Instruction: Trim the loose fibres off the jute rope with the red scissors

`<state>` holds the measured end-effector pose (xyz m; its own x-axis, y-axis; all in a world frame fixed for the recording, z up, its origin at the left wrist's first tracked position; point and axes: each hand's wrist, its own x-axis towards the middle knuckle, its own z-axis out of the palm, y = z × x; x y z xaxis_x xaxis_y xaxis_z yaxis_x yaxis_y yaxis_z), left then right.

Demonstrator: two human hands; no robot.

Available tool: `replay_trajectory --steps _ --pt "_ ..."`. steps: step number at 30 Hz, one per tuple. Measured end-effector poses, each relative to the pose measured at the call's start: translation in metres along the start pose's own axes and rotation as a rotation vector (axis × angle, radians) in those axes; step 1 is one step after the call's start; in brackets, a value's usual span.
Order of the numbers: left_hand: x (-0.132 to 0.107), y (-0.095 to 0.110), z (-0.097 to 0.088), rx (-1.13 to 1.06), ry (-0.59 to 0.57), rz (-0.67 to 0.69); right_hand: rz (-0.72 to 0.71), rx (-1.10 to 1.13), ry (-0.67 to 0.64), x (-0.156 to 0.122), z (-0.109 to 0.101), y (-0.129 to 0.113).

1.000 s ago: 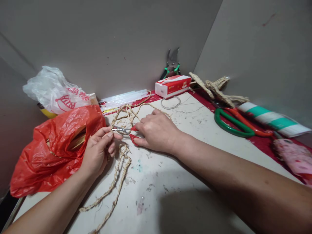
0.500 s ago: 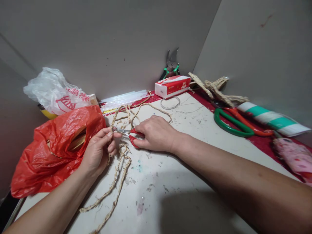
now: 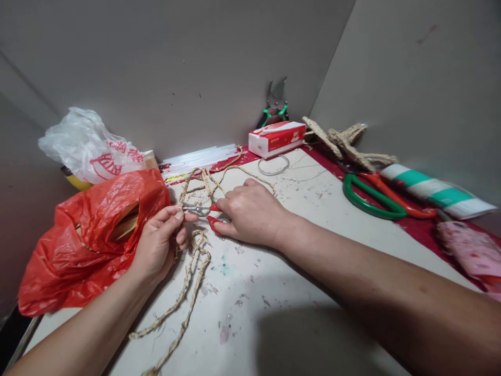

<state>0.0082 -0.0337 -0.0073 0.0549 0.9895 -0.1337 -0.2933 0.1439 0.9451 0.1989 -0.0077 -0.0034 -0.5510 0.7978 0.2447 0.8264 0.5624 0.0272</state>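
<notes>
My right hand (image 3: 250,213) is closed around the red handles of a small pair of scissors (image 3: 214,219), whose blades point left. The blade tips reach the fingers of my left hand (image 3: 166,235), which pinches a thin braided straw rope (image 3: 183,192). The exact spot where blades and rope meet is partly hidden by my fingers. Past my hands, the rope lies in loose loops on the white tabletop. Nearer me, two more strands of straw rope (image 3: 195,282) run toward the front edge.
Left stands a red plastic bag (image 3: 58,245) with a white bag (image 3: 86,151) behind it. At the back are translucent sticks (image 3: 203,158), a red-white box (image 3: 277,140), pruning shears (image 3: 276,104) and a wire ring (image 3: 270,172). Large green-and-orange-handled shears (image 3: 368,209) and a striped roll (image 3: 438,190) lie right.
The scissors' blades have moved closer together at my left fingertips. My right hand has tilted slightly upward; my left hand has hardly moved.
</notes>
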Motion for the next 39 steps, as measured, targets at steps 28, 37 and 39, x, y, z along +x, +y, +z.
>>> replay_trajectory --steps 28,37,39 --pt "0.0012 -0.0008 -0.0002 0.003 0.017 0.009 -0.027 0.046 0.027 0.0003 0.0029 0.0063" --pt "0.0024 -0.0025 -0.0007 0.044 0.021 0.034 -0.039 -0.001 -0.038 0.0015 0.0010 0.0010" --pt "0.0025 -0.0023 -0.0003 0.047 0.021 0.033 -0.025 0.019 -0.058 0.0021 0.0002 0.0017"
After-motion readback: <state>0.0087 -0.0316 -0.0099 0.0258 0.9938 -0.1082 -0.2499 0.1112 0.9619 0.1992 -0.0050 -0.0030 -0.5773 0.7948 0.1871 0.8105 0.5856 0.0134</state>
